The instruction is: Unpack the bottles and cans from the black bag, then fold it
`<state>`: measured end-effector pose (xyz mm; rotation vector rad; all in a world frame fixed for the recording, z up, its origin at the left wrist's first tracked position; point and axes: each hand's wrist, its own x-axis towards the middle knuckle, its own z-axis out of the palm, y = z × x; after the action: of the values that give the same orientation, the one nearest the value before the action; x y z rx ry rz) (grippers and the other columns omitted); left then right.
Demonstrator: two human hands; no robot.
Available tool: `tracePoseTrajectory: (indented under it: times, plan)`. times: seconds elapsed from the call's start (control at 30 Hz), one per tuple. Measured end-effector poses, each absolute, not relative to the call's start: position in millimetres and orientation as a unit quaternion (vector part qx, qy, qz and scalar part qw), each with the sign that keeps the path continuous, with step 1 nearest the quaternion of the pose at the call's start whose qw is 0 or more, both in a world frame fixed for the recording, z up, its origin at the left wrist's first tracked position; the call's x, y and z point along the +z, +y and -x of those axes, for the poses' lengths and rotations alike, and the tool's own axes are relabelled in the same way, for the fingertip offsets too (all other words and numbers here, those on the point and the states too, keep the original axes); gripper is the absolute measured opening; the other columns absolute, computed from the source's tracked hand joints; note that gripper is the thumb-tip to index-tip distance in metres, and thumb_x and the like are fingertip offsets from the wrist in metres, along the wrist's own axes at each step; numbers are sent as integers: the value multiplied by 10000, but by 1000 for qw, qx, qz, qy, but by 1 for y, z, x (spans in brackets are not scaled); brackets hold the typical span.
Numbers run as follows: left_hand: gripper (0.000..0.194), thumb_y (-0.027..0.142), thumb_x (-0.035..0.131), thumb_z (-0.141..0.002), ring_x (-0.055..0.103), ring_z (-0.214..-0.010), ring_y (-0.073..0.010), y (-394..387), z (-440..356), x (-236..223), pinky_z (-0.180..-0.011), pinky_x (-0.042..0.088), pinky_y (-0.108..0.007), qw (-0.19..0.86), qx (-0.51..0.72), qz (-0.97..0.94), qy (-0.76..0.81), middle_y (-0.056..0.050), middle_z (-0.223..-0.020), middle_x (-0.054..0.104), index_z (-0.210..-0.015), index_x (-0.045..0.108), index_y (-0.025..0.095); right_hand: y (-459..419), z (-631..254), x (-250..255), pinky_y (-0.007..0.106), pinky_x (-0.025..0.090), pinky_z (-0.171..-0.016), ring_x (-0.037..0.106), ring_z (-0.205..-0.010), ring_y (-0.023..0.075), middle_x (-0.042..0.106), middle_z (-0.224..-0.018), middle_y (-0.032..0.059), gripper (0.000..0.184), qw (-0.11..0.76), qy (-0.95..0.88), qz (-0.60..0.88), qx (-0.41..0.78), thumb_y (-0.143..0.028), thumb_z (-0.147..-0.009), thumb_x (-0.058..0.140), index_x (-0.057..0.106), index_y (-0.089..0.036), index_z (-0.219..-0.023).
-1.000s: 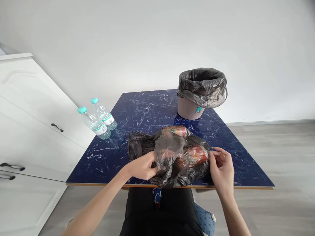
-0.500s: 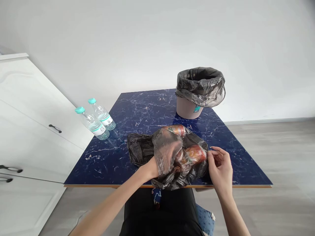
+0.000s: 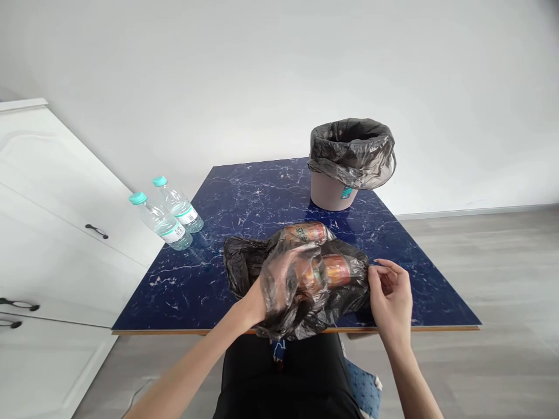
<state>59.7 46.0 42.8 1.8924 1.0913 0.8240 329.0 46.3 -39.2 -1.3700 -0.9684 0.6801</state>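
Head view, left hand: the left hand (image 3: 283,278) is inside the dark plastic bag (image 3: 349,299), seen hazily through the film, its fingers at the near can; whether they are closed around it I cannot tell.
Right hand: the right hand (image 3: 391,291) pinches the right edge of the bag between thumb and forefinger; its other fingers are curled.
Bag: it lies crumpled at the near middle of the table (image 3: 262,192), its nearest folds at the table's near edge.
Cans: two orange-red cans show through the film, the near can (image 3: 338,270) towards the right hand and the far can (image 3: 308,232) behind it, farther from the person.
Dark bundle: bunched black plastic (image 3: 244,262) lies at the bag's left; whether it is part of the same bag I cannot tell.
Bottles: two clear bottles (image 3: 168,227) with teal caps stand close together at the table's left edge.
Bin: a grey-brown bin (image 3: 334,194) stands upright at the far right of the table, its dark liner (image 3: 358,163) folded over the rim.
Surroundings: a white cabinet (image 3: 65,192) with black handles is at left; a blue cushion (image 3: 364,387) is below, near right.
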Motion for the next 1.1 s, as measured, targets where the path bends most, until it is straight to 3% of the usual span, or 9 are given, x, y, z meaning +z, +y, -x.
tracePoseTrajectory:
  times: [0.17, 0.3, 0.43, 0.63, 0.83, 1.1]
  plan:
    - [688, 541, 793, -937, 582, -1469, -403, 31, -24, 75, -1251, 476, -574, 340, 371, -715, 485, -114, -1600, 612, -1547, 598, 289, 45, -329, -37, 404, 521, -907, 682, -954, 229, 690, -1006, 68, 452, 617, -418, 593, 304, -557, -973, 705, 607, -214, -1250]
    - [758, 584, 834, -884, 645, -1406, -386, 19, 14, 97, -1140, 590, -519, 339, 386, -649, 561, -101, -1572, 637, -1543, 558, 329, 45, -329, -38, 405, 521, -903, 681, -950, 232, 692, -998, 67, 450, 615, -421, 594, 301, -559, -971, 704, 607, -214, -1244]
    - [849, 601, 915, -765, 642, -1410, -386, 14, 47, 116, -1174, 557, -526, 222, 395, -600, 659, -102, -1507, 684, -1490, 579, 312, 46, -329, -40, 400, 518, -889, 678, -933, 227, 693, -988, 62, 446, 617, -422, 593, 299, -558, -971, 704, 608, -217, -1242]
    - [721, 561, 862, -818, 683, -1364, -329, 20, 74, 128, -1164, 565, -469, 107, 453, -531, 708, -88, -1464, 707, -1432, 587, 301, 46, -328, -39, 391, 516, -888, 682, -946, 222, 698, -1018, 66, 447, 616, -420, 594, 302, -556, -968, 715, 608, -214, -1234]
    - [763, 537, 816, -849, 744, -1232, -337, 55, 91, 123, -1078, 593, -465, 24, 359, -512, 780, -123, -1420, 716, -1498, 524, 261, 44, -326, -33, 355, 501, -835, 674, -929, 209, 674, -994, 46, 476, 634, -384, 599, 303, -573, -956, 724, 563, -224, -1236]
    - [887, 552, 692, -944, 624, -1391, -416, 112, 105, 115, -1135, 507, -520, 10, 193, -534, 823, -246, -1542, 606, -1639, 325, 140, 42, -327, -32, 344, 486, -812, 660, -910, 205, 667, -989, 46, 504, 609, -386, 616, 318, -600, -946, 731, 569, -225, -1242]
